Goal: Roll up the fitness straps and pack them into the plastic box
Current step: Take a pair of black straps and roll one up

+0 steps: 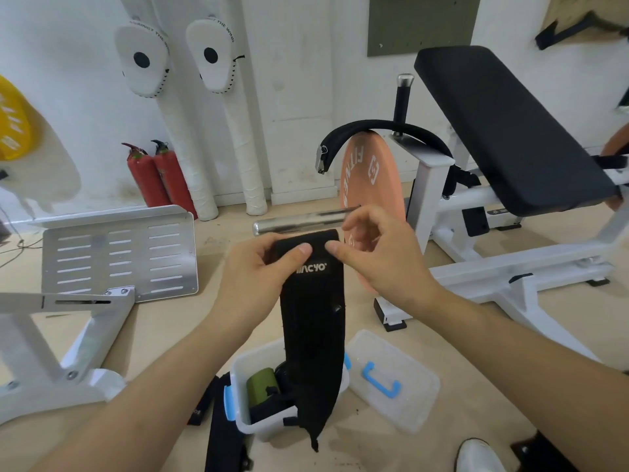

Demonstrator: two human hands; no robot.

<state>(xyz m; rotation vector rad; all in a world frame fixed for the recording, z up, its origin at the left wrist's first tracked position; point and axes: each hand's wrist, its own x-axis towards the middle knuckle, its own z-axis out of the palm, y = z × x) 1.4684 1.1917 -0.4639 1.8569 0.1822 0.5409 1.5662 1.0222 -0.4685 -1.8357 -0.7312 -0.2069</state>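
**Black strap held up over the open box on a gym floor**

A beige floor point(163, 335) meets a white wall point(299, 80). At the far left a yellow object point(12, 120) is cut off by the frame edge and hard to identify. Below it stand a white metal frame point(78, 338) and a slotted metal plate point(119, 257). Two white focus pads point(143, 59) hang on the wall above two red fire extinguishers point(160, 178).

In the middle, the left hand point(252, 277) grips the top end of a black fitness strap point(313, 328), thumb on its front and fingers curled behind. The white lettering on the strap is partly covered by that thumb. The right hand point(377, 264) pinches the same top edge between thumb and forefinger, its other fingers loosely bent. The strap hangs straight down, unrolled, flat and wide. Its lower end crosses the plastic box point(262, 427) and hides part of the inside. Its frayed tip dangles past the box's front wall.

The box sits on the floor with blue latches. A green roll point(260, 386) lies inside among dark items too shadowed to make out. More black straps point(221, 437) lie on the floor left of the box.

Behind the hands are a steel bar point(296, 223) and a pink weight plate point(360, 165). The clear lid point(418, 410), with a blue handle, lies just right of the box. A black padded bench point(503, 131) on a white frame fills the right side. A white shoe point(480, 454) is cut off at the bottom edge.
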